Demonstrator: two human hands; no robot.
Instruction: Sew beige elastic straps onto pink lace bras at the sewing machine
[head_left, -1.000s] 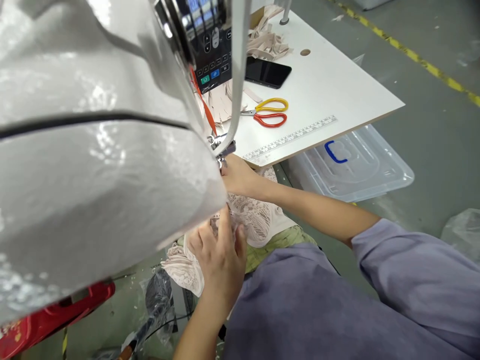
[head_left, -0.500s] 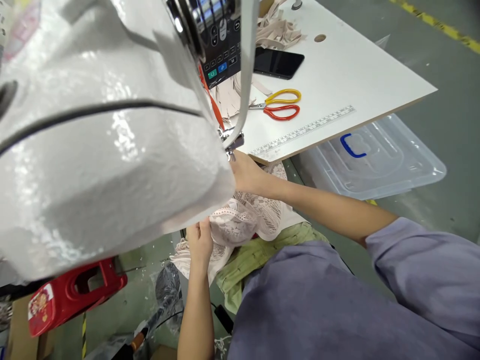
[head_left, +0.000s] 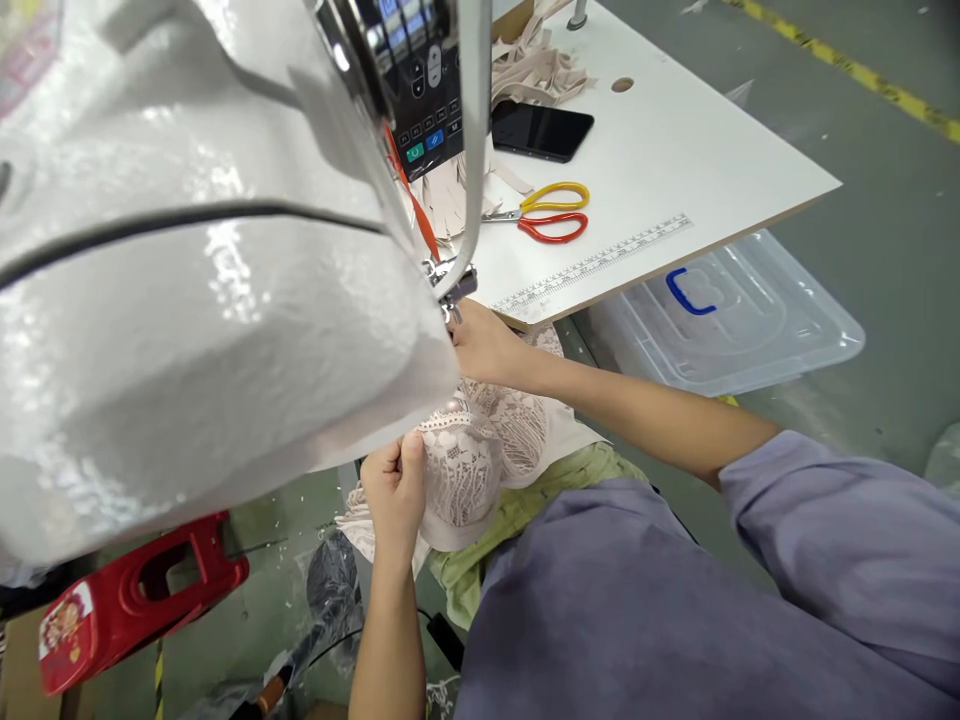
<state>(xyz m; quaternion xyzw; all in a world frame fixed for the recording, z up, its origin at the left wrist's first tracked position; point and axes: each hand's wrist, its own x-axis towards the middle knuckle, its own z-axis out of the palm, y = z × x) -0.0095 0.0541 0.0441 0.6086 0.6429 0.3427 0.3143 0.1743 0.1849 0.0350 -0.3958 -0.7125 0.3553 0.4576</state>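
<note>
A big white sewing machine head [head_left: 195, 290] fills the left of the view and hides the needle area. My left hand [head_left: 394, 490] pinches the edge of a pale pink lace garment piece [head_left: 480, 450] just below the machine. My right hand [head_left: 484, 345] reaches under the presser foot [head_left: 448, 285] at the table's front edge and rests on the same lace; its fingertips are hidden by the machine.
On the white table [head_left: 675, 150] lie scissors with a yellow and a red handle [head_left: 544, 212], a black phone [head_left: 541, 130], beige fabric strips [head_left: 536, 65] and a printed ruler [head_left: 592, 265]. A clear plastic bin lid [head_left: 735, 320] sits below right; a red stool [head_left: 127, 595] stands lower left.
My left hand has slid from flat on the lace to a pinch at its edge, nearer the machine. The lace is now spread out more. My right hand stays by the presser foot.
</note>
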